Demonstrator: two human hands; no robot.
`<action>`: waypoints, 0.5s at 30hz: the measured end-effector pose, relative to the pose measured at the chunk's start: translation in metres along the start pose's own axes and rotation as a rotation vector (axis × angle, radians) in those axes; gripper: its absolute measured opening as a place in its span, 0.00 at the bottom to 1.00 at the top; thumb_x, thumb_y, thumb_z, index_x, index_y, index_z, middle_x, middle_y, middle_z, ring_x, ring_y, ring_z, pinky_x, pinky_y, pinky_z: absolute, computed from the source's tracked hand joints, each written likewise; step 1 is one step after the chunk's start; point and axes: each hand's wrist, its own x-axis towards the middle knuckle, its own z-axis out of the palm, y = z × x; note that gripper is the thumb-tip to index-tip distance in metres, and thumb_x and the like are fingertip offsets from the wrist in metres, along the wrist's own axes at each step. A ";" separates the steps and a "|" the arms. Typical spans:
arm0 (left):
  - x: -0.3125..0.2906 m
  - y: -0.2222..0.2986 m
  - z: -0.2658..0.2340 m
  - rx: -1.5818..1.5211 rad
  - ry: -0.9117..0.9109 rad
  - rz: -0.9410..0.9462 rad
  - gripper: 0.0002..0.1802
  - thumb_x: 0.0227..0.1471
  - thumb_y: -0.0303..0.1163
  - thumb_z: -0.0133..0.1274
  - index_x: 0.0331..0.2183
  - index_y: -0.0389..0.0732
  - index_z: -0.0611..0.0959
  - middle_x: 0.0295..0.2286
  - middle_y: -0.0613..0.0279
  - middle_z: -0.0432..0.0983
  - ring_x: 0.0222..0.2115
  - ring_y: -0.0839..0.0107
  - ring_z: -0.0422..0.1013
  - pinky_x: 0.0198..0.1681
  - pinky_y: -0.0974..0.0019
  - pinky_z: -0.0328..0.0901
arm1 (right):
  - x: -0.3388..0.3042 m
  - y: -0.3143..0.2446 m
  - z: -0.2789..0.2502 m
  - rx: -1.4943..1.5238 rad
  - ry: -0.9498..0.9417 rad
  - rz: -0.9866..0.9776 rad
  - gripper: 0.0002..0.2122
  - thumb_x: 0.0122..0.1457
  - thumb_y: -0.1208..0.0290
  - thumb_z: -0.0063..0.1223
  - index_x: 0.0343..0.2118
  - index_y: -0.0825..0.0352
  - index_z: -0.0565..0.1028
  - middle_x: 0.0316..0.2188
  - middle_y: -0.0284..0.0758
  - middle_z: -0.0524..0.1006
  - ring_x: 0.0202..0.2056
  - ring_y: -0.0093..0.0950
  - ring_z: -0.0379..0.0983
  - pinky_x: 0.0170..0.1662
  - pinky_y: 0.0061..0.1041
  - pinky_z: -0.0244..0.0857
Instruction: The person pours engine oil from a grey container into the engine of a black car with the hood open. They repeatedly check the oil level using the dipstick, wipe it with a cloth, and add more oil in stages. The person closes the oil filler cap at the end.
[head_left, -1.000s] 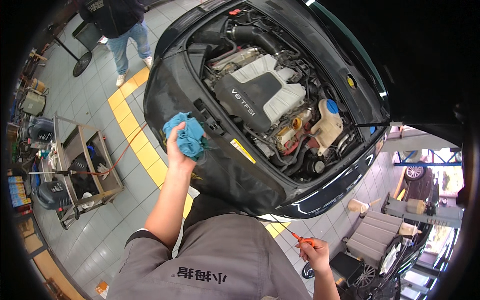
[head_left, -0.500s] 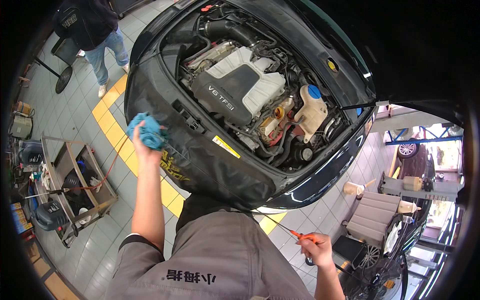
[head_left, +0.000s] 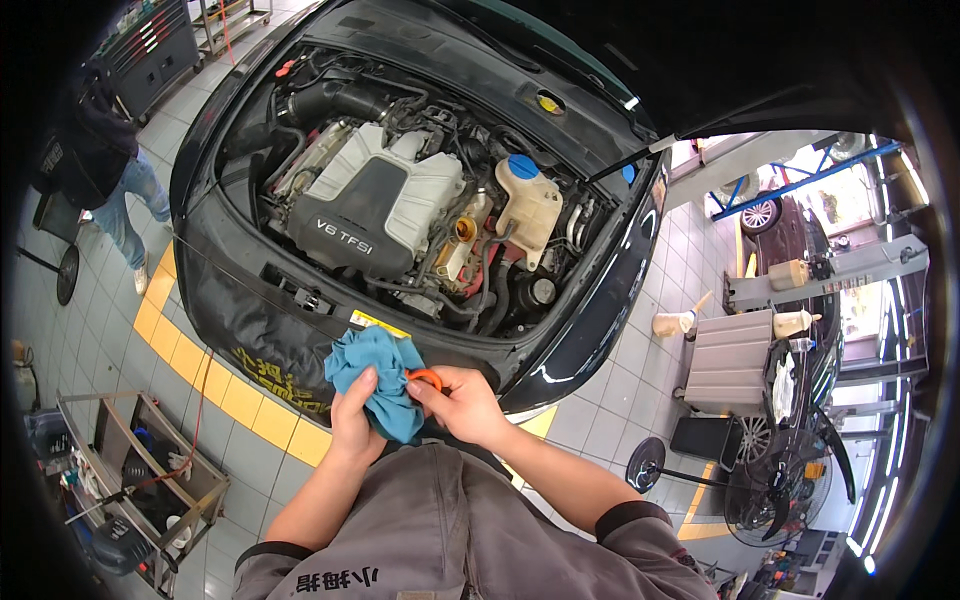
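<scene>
In the head view, our left grip is closed round a bunched blue cloth, and our right grip pinches an orange handle by its loop, right at the cloth's edge. Both things are held together in front of the car's nose, before the black cover; we cannot tell whether the cloth touches that cover. Whatever joins the handle is hidden by the folds.

What could go wrong comes mostly from that hidden part: if the cloth bunches or snags on it, the handle might twist out of our fingertips and drop. The engine bay lies open just ahead, so a slip that way could lose something among the hoses. A loose fold could also leave smears on the cover, if the cloth is dirty, which we cannot judge.

As for containers, the cream tank in the bay wears its blue cap; its level does not show. Near the engine, an amber fitting may be a neck or a cap; we cannot tell. At left, the metal cart carries a black jug, contents unseen. At right, a tan pot stands apart, its inside not visible to us.
</scene>
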 end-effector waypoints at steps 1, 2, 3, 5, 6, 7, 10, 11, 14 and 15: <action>0.003 0.001 -0.001 -0.001 0.023 0.026 0.23 0.60 0.38 0.53 0.53 0.38 0.75 0.44 0.58 0.78 0.44 0.62 0.76 0.52 0.58 0.69 | -0.003 0.002 -0.002 -0.021 0.004 0.046 0.12 0.67 0.62 0.58 0.37 0.67 0.81 0.19 0.25 0.75 0.20 0.13 0.67 0.23 0.18 0.60; 0.008 0.004 -0.004 0.005 0.058 0.066 0.22 0.60 0.38 0.53 0.53 0.38 0.75 0.43 0.59 0.78 0.43 0.63 0.76 0.50 0.59 0.70 | -0.009 0.004 -0.007 -0.037 -0.011 0.086 0.12 0.66 0.62 0.58 0.37 0.67 0.81 0.19 0.25 0.75 0.21 0.13 0.67 0.24 0.18 0.60; 0.012 0.011 -0.011 0.023 0.074 0.132 0.22 0.60 0.38 0.53 0.52 0.38 0.75 0.42 0.60 0.78 0.42 0.64 0.76 0.49 0.60 0.71 | -0.013 0.006 -0.011 -0.009 -0.061 0.065 0.11 0.66 0.62 0.59 0.37 0.67 0.81 0.20 0.25 0.75 0.21 0.13 0.67 0.24 0.18 0.61; 0.023 0.028 -0.028 -0.136 0.177 0.081 0.21 0.59 0.39 0.55 0.50 0.39 0.76 0.39 0.60 0.79 0.39 0.64 0.77 0.43 0.60 0.72 | -0.027 0.013 -0.029 0.032 -0.100 0.224 0.11 0.65 0.63 0.59 0.38 0.67 0.82 0.20 0.25 0.75 0.21 0.13 0.67 0.24 0.18 0.60; 0.029 0.034 -0.036 -0.129 0.261 0.148 0.20 0.58 0.40 0.56 0.48 0.40 0.78 0.38 0.59 0.80 0.38 0.62 0.77 0.43 0.59 0.72 | -0.038 0.018 -0.036 0.079 -0.051 0.223 0.10 0.65 0.66 0.59 0.38 0.68 0.82 0.19 0.26 0.75 0.20 0.13 0.66 0.23 0.17 0.58; 0.033 0.043 -0.045 -0.127 0.255 0.204 0.19 0.58 0.40 0.56 0.47 0.40 0.78 0.37 0.58 0.80 0.38 0.61 0.77 0.44 0.58 0.72 | -0.047 0.024 -0.048 0.056 -0.060 0.218 0.08 0.65 0.70 0.57 0.37 0.70 0.82 0.19 0.27 0.74 0.18 0.14 0.65 0.22 0.17 0.57; 0.038 0.071 -0.065 -0.213 0.248 0.274 0.18 0.58 0.37 0.56 0.47 0.40 0.79 0.38 0.60 0.80 0.38 0.63 0.78 0.44 0.59 0.72 | -0.083 0.047 -0.073 0.088 0.030 0.299 0.11 0.65 0.70 0.55 0.33 0.75 0.80 0.18 0.31 0.75 0.16 0.15 0.63 0.20 0.17 0.54; 0.039 0.077 -0.069 -0.235 0.253 0.302 0.18 0.58 0.35 0.56 0.49 0.39 0.79 0.39 0.60 0.80 0.38 0.63 0.78 0.44 0.60 0.73 | -0.095 0.054 -0.080 0.124 0.036 0.287 0.11 0.65 0.70 0.55 0.33 0.75 0.80 0.18 0.31 0.75 0.15 0.16 0.63 0.19 0.16 0.54; 0.040 0.094 -0.077 -0.274 0.242 0.369 0.18 0.58 0.33 0.55 0.49 0.38 0.78 0.40 0.60 0.80 0.39 0.64 0.78 0.45 0.60 0.73 | -0.121 0.066 -0.097 0.154 0.097 0.331 0.13 0.65 0.68 0.56 0.31 0.75 0.79 0.17 0.33 0.75 0.13 0.17 0.63 0.17 0.16 0.53; 0.040 0.097 -0.079 -0.279 0.224 0.393 0.18 0.58 0.33 0.55 0.49 0.39 0.78 0.40 0.61 0.80 0.39 0.64 0.78 0.45 0.61 0.73 | -0.127 0.067 -0.102 0.157 0.120 0.346 0.14 0.65 0.66 0.56 0.31 0.76 0.78 0.17 0.33 0.75 0.13 0.17 0.63 0.17 0.16 0.53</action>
